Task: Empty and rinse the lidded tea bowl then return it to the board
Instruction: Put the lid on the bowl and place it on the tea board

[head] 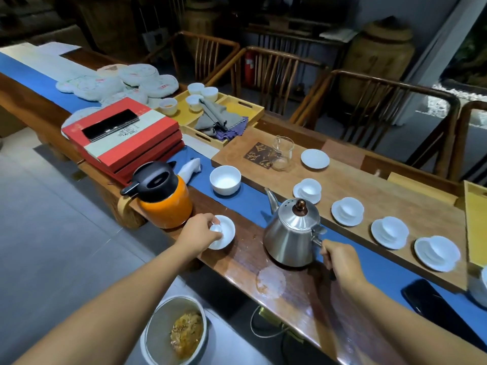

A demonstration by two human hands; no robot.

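Left hand (203,230) grip on lid knob, tea bowl (224,232) beneath, right hand (340,262) on kettle (292,233)

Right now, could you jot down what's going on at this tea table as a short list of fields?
left hand: holding the lid on the white tea bowl by the table edge
right hand: grip closed on the steel kettle handle
kettle: standing on the table
waste bucket: on the floor, wet tea leaves inside
tea board: empty saucer, four cups on saucers
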